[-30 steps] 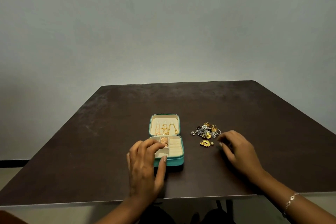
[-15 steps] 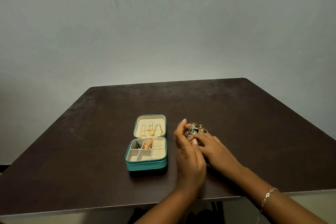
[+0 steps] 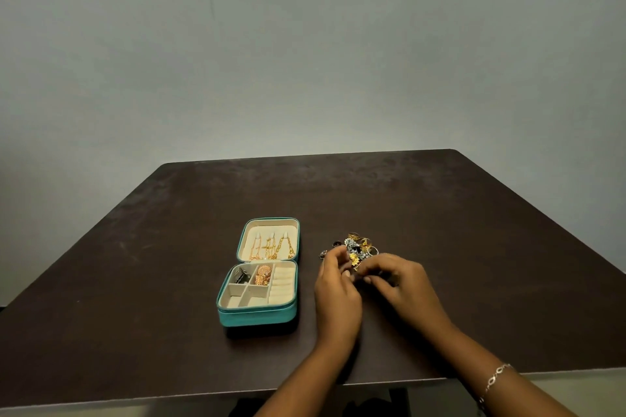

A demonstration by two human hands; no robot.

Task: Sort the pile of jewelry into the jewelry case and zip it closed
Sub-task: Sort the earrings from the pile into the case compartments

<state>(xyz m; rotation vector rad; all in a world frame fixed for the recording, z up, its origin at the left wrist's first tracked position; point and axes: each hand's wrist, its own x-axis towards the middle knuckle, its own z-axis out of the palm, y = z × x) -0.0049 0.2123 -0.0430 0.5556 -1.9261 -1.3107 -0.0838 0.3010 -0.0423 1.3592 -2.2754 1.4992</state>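
Head view, jewelry pile (image 3: 359, 245) touching left hand (image 3: 337, 294), right hand (image 3: 403, 288) fingers (image 3: 379, 267)

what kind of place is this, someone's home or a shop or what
Probably a plain indoor room, maybe a home; little shows. A dark brown table stands before a bare grey wall, with an open teal jewelry case and a pile of jewelry on it.

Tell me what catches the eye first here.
A teal jewelry case lies open on the dark table, gold chains hung in its lid. Just right of it, the left hand and right hand meet at a glittering jewelry pile.
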